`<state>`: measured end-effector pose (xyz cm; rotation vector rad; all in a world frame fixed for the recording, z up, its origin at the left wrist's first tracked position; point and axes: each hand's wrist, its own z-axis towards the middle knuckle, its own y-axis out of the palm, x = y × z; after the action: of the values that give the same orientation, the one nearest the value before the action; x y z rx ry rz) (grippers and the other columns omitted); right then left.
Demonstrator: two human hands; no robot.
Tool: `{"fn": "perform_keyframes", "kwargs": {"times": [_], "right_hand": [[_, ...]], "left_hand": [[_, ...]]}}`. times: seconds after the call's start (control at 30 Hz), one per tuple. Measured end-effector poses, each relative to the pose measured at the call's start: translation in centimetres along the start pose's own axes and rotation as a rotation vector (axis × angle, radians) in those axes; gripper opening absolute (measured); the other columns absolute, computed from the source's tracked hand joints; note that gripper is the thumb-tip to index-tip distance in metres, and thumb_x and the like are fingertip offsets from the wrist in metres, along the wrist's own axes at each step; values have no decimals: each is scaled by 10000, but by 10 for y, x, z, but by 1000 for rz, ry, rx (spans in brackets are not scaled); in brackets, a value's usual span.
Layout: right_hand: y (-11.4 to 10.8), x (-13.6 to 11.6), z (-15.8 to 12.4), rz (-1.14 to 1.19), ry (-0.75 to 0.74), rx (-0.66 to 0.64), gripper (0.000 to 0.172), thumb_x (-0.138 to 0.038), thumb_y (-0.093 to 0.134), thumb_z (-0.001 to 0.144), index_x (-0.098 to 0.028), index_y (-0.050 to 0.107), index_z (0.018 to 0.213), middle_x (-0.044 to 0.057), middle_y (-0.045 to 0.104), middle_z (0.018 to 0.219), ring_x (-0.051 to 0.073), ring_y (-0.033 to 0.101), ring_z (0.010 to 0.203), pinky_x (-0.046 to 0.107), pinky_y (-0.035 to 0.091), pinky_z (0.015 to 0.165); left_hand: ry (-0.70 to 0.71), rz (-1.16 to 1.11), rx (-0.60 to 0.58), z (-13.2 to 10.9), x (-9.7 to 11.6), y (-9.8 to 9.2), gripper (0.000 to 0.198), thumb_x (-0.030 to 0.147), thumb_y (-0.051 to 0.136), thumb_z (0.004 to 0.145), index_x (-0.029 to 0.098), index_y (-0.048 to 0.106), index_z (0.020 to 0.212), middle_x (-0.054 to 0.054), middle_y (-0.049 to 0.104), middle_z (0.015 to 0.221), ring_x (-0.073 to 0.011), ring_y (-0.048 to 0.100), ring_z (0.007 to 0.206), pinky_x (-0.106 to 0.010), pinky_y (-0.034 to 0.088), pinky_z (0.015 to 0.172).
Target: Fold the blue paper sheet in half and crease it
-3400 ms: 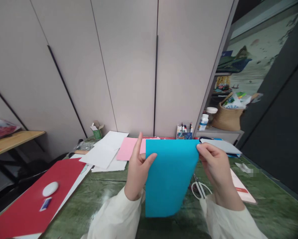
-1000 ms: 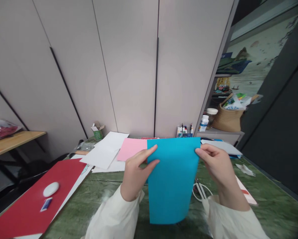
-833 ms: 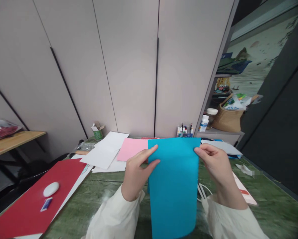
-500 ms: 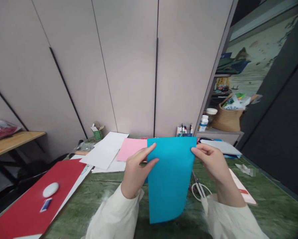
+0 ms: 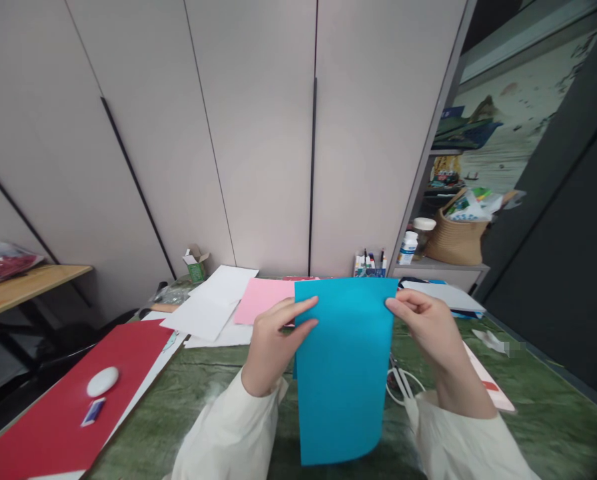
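A sheet of blue paper (image 5: 346,380) hangs upright in front of me, its lower edge curling slightly. My left hand (image 5: 278,340) grips its upper left edge, thumb and forefinger lying on the near face. At the upper right edge, my right hand (image 5: 426,327) pinches the sheet between thumb and fingers. Behind the sheet, near my right wrist, lie white-handled scissors (image 5: 403,383), partly hidden. Pink paper (image 5: 266,297) rests on the table just beyond my left hand.
White sheets (image 5: 203,317) overlap at the back left. Red paper (image 5: 138,357) bears a white oval object (image 5: 102,382) and an eraser (image 5: 93,412). A pen holder (image 5: 370,265) stands at the back, near a white bottle (image 5: 407,248). A pale booklet (image 5: 493,387) lies at right.
The blue paper's lower edge has come down a little and its right edge has shifted slightly right with my right hand. Both hands keep their hold.
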<state>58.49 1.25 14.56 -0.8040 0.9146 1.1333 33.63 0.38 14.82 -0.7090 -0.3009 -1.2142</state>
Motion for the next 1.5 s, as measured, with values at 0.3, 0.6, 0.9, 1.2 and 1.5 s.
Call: {"fn": "perform_keyframes", "kwargs": {"times": [0.3, 0.6, 0.9, 1.2, 1.5], "right_hand": [[0, 2, 1, -9, 1, -5, 246, -378, 693, 645, -158, 592, 603, -28, 496, 522, 91, 403, 481, 215, 308, 460], [0, -2, 0, -28, 3, -10, 254, -392, 685, 648, -159, 593, 604, -21, 499, 521, 95, 408, 478, 219, 319, 459], [1, -1, -1, -30, 6, -13, 230, -377, 667, 672, -164, 595, 626, -17, 497, 546, 101, 406, 503, 227, 314, 482], [0, -4, -2, 24, 87, -275, 215, -402, 622, 719, -193, 599, 764, 10, 572, 663, 155, 509, 615, 254, 391, 565], [3, -2, -1, -122, 53, -154, 283, -404, 609, 732, -172, 520, 598, -39, 430, 534, 92, 360, 496, 228, 277, 483]], "left_hand": [[10, 28, 4, 0, 2, 0, 292, 188, 616, 749, 232, 640, 1037, -10, 593, 703, -94, 483, 589, -204, 395, 499], [-10, 21, -9, 0, 3, -1, 295, 202, 614, 753, 224, 633, 1046, -1, 561, 683, -91, 441, 576, -206, 377, 504], [-21, 32, -16, -1, 3, -1, 303, 206, 611, 755, 232, 630, 1055, 4, 541, 670, -94, 424, 572, -212, 371, 505], [-69, 40, 12, -2, 0, 0, 318, 236, 599, 768, 240, 611, 1086, 3, 514, 666, -98, 394, 575, -223, 357, 511], [-139, 50, -53, 0, 0, 0, 470, 282, 611, 753, 255, 515, 1212, 7, 439, 683, -109, 351, 594, -227, 337, 504]]}}
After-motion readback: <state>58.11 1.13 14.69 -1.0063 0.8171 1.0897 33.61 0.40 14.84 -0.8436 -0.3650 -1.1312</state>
